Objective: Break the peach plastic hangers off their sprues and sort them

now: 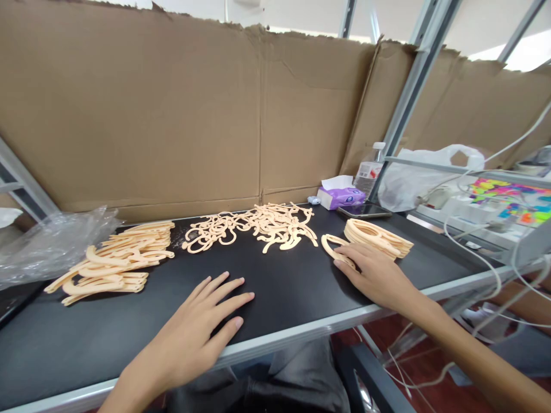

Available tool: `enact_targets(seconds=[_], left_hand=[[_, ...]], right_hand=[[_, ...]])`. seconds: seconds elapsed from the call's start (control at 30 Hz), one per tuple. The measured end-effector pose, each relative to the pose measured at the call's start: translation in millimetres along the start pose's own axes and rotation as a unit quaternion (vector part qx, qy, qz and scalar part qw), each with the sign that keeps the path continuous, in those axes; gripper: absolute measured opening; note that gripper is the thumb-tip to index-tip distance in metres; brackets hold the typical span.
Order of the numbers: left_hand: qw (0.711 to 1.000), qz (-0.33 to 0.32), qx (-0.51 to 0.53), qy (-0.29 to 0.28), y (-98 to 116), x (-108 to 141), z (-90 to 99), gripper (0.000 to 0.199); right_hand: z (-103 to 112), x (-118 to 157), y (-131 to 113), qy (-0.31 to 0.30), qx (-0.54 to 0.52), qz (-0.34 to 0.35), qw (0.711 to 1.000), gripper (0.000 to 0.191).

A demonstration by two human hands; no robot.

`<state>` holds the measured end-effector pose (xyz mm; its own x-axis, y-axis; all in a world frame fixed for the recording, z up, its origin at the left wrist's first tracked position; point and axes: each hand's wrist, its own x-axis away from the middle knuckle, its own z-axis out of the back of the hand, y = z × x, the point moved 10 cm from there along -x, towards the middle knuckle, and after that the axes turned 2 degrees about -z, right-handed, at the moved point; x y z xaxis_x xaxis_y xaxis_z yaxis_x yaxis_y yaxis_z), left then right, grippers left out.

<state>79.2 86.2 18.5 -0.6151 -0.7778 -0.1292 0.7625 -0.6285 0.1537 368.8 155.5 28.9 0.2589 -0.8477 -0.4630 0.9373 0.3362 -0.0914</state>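
My left hand [202, 321] lies flat on the black table [275, 287] near its front edge, fingers spread, holding nothing. On the right, my right hand [370, 272] has its thumb and fingers on a cream-coloured oval loop [329, 244]; part of the loop is hidden under them. Right behind that hand sits a stack of similar cream oval loops [379, 236]. A loose heap of thin curved cream pieces [279, 223] spreads over the middle back of the table. At the left, longer curved cream pieces [124, 255] lie piled in overlapping rows.
Cardboard panels [172, 115] wall off the back. Toward the back right are a purple tissue pack [342, 197], a dark phone [365, 210] and a plastic bottle [369, 172] beside a metal post. Clear plastic wrap [55, 241] lies at the left; white cables [473, 246] hang at the right.
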Motion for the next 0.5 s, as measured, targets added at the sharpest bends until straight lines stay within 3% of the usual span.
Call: enact_targets(seconds=[0.3, 0.4, 0.5], left_hand=[[1.0, -0.004, 0.007, 0.015, 1.9, 0.2, 3.5, 0.043], [1.0, -0.002, 0.005, 0.013, 1.6, 0.0, 3.5, 0.042], [1.0, -0.001, 0.008, 0.013, 1.9, -0.6, 3.3, 0.042]], right_hand=[[5.0, -5.9, 0.5, 0.05, 0.038, -0.01, 0.998, 0.034], [7.8, -14.0, -17.4, 0.05, 0.031, 0.015, 0.998, 0.031], [12.3, -29.4, -51.0, 0.042, -0.001, 0.048, 0.998, 0.033]])
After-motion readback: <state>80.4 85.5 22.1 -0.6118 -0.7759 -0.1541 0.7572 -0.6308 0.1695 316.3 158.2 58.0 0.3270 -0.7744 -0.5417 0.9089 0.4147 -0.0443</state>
